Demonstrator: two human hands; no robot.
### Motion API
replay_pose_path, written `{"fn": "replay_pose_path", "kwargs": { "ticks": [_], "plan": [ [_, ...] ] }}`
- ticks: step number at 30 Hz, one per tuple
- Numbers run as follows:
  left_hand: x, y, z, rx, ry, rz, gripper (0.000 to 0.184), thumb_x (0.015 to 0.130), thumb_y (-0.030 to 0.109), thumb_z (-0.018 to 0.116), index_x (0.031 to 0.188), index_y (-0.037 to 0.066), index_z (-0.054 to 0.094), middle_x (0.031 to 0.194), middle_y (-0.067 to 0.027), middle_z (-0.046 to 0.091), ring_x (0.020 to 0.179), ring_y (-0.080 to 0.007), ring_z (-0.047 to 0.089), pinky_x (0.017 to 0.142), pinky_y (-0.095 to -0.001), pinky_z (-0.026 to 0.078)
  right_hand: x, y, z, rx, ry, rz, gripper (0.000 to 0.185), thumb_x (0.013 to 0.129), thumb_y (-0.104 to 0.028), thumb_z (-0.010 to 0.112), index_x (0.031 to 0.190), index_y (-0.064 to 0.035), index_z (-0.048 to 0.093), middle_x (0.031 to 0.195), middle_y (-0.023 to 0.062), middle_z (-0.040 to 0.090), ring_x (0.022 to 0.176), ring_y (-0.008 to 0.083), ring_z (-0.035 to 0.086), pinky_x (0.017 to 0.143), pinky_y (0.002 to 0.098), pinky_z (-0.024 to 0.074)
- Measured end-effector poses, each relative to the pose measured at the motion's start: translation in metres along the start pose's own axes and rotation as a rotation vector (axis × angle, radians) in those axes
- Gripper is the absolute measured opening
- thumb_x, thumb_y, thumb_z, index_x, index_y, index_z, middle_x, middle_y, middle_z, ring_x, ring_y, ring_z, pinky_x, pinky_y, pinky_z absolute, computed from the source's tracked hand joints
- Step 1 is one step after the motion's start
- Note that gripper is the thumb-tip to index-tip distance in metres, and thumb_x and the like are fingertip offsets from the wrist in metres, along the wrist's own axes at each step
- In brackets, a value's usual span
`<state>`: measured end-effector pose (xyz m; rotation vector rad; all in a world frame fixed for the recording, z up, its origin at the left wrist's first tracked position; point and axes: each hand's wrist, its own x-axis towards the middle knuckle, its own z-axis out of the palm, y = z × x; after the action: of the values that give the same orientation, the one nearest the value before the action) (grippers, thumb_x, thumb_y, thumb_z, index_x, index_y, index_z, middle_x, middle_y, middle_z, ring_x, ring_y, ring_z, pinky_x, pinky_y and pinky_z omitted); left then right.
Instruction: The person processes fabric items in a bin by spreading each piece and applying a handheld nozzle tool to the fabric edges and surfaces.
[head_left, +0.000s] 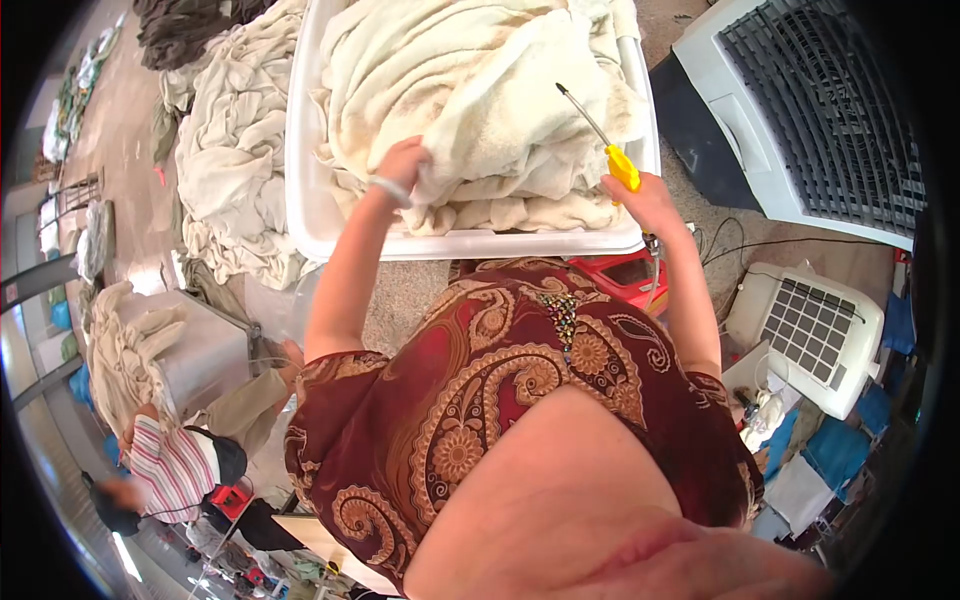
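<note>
A screwdriver [622, 168] with a yellow handle and a thin metal shaft is in my right hand [650, 205], closed round the handle, near the right rim of a white plastic tub [304, 130]. Its dark tip points up and left over the cloth. In the tub lies a heaped cream cloth [480, 110], soft and folded in layers. My left hand [402, 165], with a pale band at its wrist, has its fingers curled onto this cloth at the left; the fingertips are partly hidden in the folds.
More cream cloth [235, 150] is piled left of the tub, with dark cloth [190, 30] behind. A large grey-white louvred unit [800, 100] stands at the right, cables beside it. Below it is a white grilled panel [810, 330]. Another person [175, 465] in stripes is at lower left.
</note>
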<state>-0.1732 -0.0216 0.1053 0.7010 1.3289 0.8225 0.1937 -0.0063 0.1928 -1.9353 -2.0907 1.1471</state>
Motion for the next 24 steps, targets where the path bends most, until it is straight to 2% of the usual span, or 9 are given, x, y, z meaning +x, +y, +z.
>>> {"fn": "replay_pose_path", "kwargs": {
  "ticks": [2, 5, 6, 8, 9, 11, 17, 21, 24],
  "plan": [
    [-0.034, 0.038, -0.007, -0.543, -0.202, 0.031, 0.028, 0.071, 0.006, 0.048, 0.098, 0.001, 0.053, 0.093, -0.0119, 0.058, 0.087, -0.0227, 0.056, 0.076, -0.0326, 0.045, -0.001, 0.003, -0.005, 0.014, 0.025, 0.015, 0.054, 0.074, -0.050, 0.052, 0.076, 0.0027, 0.059, 0.066, 0.0184, 0.058, 0.067, 0.0333, 0.057, 0.063, 0.0372, 0.0431],
    [-0.053, 0.060, -0.022, -0.684, -0.116, -0.042, 0.027, 0.073, 0.008, 0.049, 0.098, -0.001, 0.054, 0.096, -0.0147, 0.058, 0.081, -0.0245, 0.058, 0.075, -0.0320, 0.046, 0.000, 0.009, -0.008, 0.040, 0.041, 0.036, 0.053, 0.074, -0.050, 0.052, 0.076, 0.0027, 0.059, 0.067, 0.0184, 0.059, 0.069, 0.0330, 0.058, 0.064, 0.0366, 0.0436],
    [-0.034, 0.034, -0.050, -0.679, -0.114, -0.044, 0.027, 0.073, 0.008, 0.049, 0.098, -0.001, 0.054, 0.096, -0.0147, 0.058, 0.081, -0.0245, 0.058, 0.075, -0.0320, 0.046, 0.000, 0.011, -0.006, 0.051, 0.031, 0.048, 0.053, 0.074, -0.050, 0.053, 0.076, 0.0025, 0.059, 0.067, 0.0183, 0.059, 0.069, 0.0328, 0.058, 0.064, 0.0365, 0.0437],
    [0.026, -0.040, -0.115, 0.166, 0.327, -0.075, 0.025, 0.075, 0.013, 0.052, 0.095, 0.000, 0.055, 0.095, -0.0146, 0.059, 0.081, -0.0240, 0.059, 0.072, -0.0323, 0.046, -0.004, 0.002, -0.006, 0.056, 0.011, 0.063, 0.053, 0.074, -0.050, 0.052, 0.076, 0.0023, 0.059, 0.067, 0.0181, 0.059, 0.069, 0.0328, 0.058, 0.064, 0.0369, 0.0435],
    [0.026, -0.036, -0.108, 0.169, 0.324, -0.076, 0.025, 0.075, 0.013, 0.052, 0.095, 0.000, 0.055, 0.095, -0.0146, 0.059, 0.081, -0.0240, 0.059, 0.072, -0.0323, 0.046, -0.006, -0.003, -0.006, 0.053, -0.009, 0.078, 0.053, 0.074, -0.050, 0.052, 0.076, 0.0021, 0.059, 0.067, 0.0179, 0.059, 0.069, 0.0327, 0.057, 0.064, 0.0373, 0.0434],
    [0.032, -0.026, -0.078, 1.020, 0.503, 0.304, 0.022, 0.076, 0.017, 0.054, 0.091, 0.002, 0.057, 0.085, -0.0135, 0.061, 0.078, -0.0231, 0.059, 0.070, -0.0322, 0.046, -0.003, -0.005, -0.003, 0.034, -0.014, 0.055, 0.052, 0.074, -0.050, 0.051, 0.077, 0.0013, 0.060, 0.067, 0.0178, 0.058, 0.068, 0.0327, 0.057, 0.063, 0.0377, 0.0431],
    [0.085, 0.059, 0.036, 0.980, 0.433, 0.887, 0.024, 0.073, 0.020, 0.058, 0.091, 0.004, 0.059, 0.079, -0.0137, 0.060, 0.078, -0.0292, 0.057, 0.072, -0.0362, 0.044, 0.009, -0.034, -0.009, -0.068, -0.035, 0.007, 0.051, 0.075, -0.051, 0.048, 0.077, -0.0015, 0.060, 0.068, 0.0195, 0.058, 0.070, 0.0346, 0.056, 0.065, 0.0402, 0.0420],
    [0.136, 0.081, 0.063, 1.297, 0.350, 0.988, 0.026, 0.073, 0.020, 0.057, 0.094, 0.005, 0.059, 0.081, -0.0147, 0.060, 0.081, -0.0300, 0.056, 0.075, -0.0369, 0.043, 0.018, -0.056, -0.009, -0.108, -0.026, -0.058, 0.050, 0.077, -0.049, 0.046, 0.077, -0.0003, 0.060, 0.071, 0.0210, 0.058, 0.073, 0.0361, 0.055, 0.068, 0.0415, 0.0416],
    [0.155, 0.092, 0.071, 1.488, 0.287, 0.794, 0.028, 0.073, 0.021, 0.055, 0.095, 0.005, 0.059, 0.081, -0.0167, 0.060, 0.079, -0.0321, 0.056, 0.075, -0.0381, 0.044, 0.032, -0.056, -0.008, -0.186, -0.058, -0.033, 0.051, 0.077, -0.048, 0.046, 0.077, 0.0005, 0.060, 0.072, 0.0210, 0.058, 0.073, 0.0360, 0.055, 0.068, 0.0414, 0.0420]
  ]
}}
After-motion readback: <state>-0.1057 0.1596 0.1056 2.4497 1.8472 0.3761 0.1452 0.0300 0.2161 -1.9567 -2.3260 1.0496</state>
